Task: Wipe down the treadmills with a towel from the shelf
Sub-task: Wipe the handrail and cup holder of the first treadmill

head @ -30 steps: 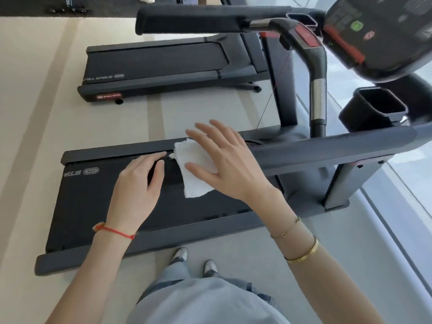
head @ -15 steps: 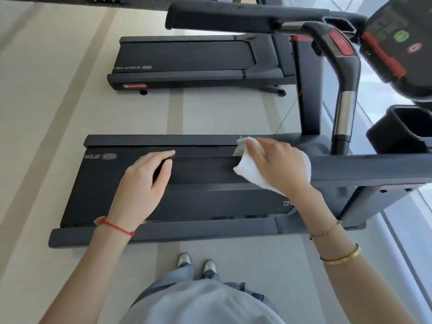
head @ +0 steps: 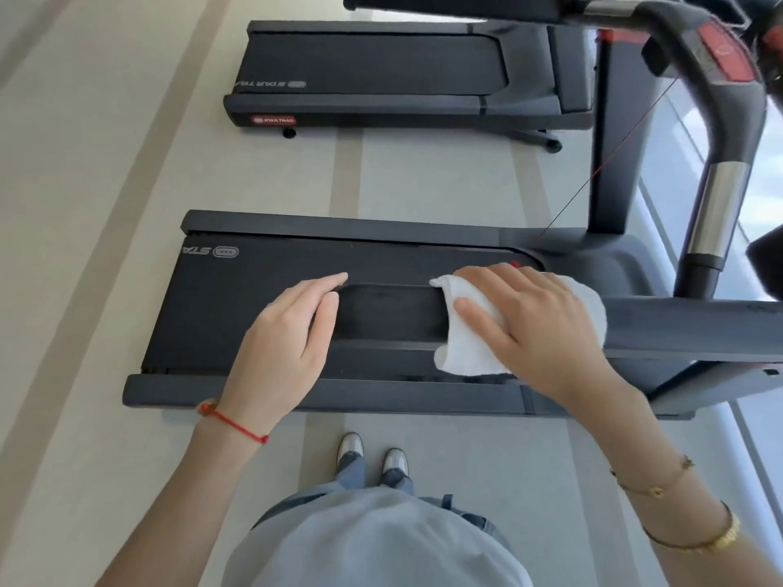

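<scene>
- Towel [head: 474, 349]: white, bunched, pressed flat against the handrail [head: 398, 311] of the near treadmill [head: 322, 391]; it sits at the console end of the rail, under the right hand [head: 534, 328].
- Right grip: fingers laid out nearly straight over the towel, thumb on its left edge; the cloth is pressed, not clenched.
- Left grip: left hand [head: 288, 332] released, fingers straight, resting flat on the same rail, apart from the towel, with bare rail between the two hands.
- Step in hand, as judged: the near-side handrail is being wiped along its length.
- To do it well: pressure should be kept even through the palm so the whole pad of cloth stays in contact; strokes should be overlapped and run end to end, the rounded rail end at the left included.
- The left hand covers a part of the rail; that patch is best wiped once the hand is lifted.
- Loose towel edges hang below the rail; they are better folded in so nothing drags on the belt [head: 237, 307].
- Containers: a dark open cup holder is only partly seen at the right frame edge; contents cannot be told.
- Far treadmill [head: 381, 78] stands well apart across the floor [head: 84, 205]; whether it has been wiped cannot be told.
- Upright handle [head: 716, 213] and the console above are judged likely to need wiping too.
</scene>
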Tool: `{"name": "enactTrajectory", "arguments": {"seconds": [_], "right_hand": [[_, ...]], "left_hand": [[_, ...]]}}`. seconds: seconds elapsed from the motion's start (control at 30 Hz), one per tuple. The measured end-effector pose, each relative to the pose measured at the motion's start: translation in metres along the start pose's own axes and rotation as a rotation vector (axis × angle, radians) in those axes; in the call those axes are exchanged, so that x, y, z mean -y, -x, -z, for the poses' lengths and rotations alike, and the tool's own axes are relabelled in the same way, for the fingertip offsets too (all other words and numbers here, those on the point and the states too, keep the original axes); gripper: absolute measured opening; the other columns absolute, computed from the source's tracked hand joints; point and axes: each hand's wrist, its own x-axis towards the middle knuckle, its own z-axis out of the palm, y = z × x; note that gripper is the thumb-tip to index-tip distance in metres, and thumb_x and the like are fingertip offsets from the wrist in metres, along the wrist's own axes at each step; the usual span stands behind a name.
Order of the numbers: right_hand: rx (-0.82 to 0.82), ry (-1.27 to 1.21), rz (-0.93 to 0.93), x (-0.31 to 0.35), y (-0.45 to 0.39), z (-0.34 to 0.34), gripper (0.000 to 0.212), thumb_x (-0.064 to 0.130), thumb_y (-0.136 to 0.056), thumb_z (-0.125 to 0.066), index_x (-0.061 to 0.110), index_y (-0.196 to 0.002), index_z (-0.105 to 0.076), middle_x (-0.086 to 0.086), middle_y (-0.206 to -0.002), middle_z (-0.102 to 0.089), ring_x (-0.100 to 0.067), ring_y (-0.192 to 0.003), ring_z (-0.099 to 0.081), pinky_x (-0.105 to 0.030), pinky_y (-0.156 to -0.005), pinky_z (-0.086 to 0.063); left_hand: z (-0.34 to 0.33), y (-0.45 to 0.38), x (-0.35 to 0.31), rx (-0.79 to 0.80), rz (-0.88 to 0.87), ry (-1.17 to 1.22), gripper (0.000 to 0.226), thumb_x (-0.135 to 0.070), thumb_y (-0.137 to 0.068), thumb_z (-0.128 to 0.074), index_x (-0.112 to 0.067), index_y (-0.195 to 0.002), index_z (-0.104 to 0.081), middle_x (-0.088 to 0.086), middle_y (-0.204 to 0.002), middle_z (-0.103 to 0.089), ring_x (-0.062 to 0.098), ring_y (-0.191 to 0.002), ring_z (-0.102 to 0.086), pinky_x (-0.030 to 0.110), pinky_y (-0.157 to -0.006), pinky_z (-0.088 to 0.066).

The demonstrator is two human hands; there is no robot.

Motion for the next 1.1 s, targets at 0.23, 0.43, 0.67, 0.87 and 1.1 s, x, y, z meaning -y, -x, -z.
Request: {"name": "enactTrajectory", "arguments": {"seconds": [0.23, 0.43, 0.67, 0.87, 1.1], "right_hand": [[0.07, 0.119, 0.109, 0.073, -0.046, -0.021, 0.064, 0.054, -0.097, 0.0, 0.025, -0.109, -0.055, 0.005, -0.083, -0.057, -0.022, -0.074, -0.056, -0.034, -0.068, -0.042], [0.013, 0.021, 0.045, 0.036, -0.022, -0.01, 0.057, 0.058, -0.098, -0.013, 0.026, -0.109, -0.059, 0.005, -0.083, -0.06, -0.022, -0.074, -0.056, -0.037, -0.069, -0.043], [0.04, 0.003, 0.069, 0.079, -0.061, -0.023, 0.034, 0.048, -0.096, -0.024, 0.026, -0.077, -0.041, 0.003, -0.065, -0.056, -0.027, -0.057, -0.05, -0.031, -0.051, -0.04], [0.006, 0.007, 0.112, 0.056, -0.032, -0.012, 0.051, 0.054, -0.1, -0.017, 0.025, -0.109, -0.058, 0.005, -0.081, -0.06, -0.021, -0.069, -0.054, -0.035, -0.063, -0.043], [0.006, 0.048, 0.006, 0.088, -0.068, -0.027, 0.034, 0.036, -0.096, -0.028, 0.021, -0.067, -0.037, 0.003, -0.05, -0.037, -0.03, -0.051, -0.04, -0.029, -0.047, -0.022]], "left_hand": [[0.0, 0.003, 0.01, 0.001, 0.007, 0.006, 0.036, -0.024, -0.106, -0.037, -0.016, -0.132, -0.059, -0.007, -0.126, -0.064, 0.008, -0.117, -0.059, 0.03, -0.1, -0.05], [-0.003, 0.004, 0.016, -0.006, 0.018, 0.022, 0.036, -0.026, -0.107, -0.036, -0.017, -0.134, -0.058, -0.007, -0.129, -0.062, 0.006, -0.121, -0.056, 0.03, -0.103, -0.049], [-0.002, 0.006, 0.021, 0.037, -0.006, 0.109, 0.039, -0.033, -0.105, -0.037, -0.018, -0.136, -0.055, -0.01, -0.13, -0.06, 0.006, -0.123, -0.054, 0.032, -0.103, -0.047], [-0.003, 0.006, 0.021, 0.044, 0.005, 0.099, 0.04, -0.036, -0.104, -0.036, -0.019, -0.136, -0.054, -0.01, -0.129, -0.058, 0.006, -0.123, -0.052, 0.028, -0.103, -0.046], [0.002, 0.006, 0.02, 0.067, -0.011, 0.131, 0.038, -0.033, -0.105, -0.039, -0.017, -0.135, -0.055, -0.009, -0.129, -0.06, 0.008, -0.121, -0.054, 0.028, -0.101, -0.047]]}}
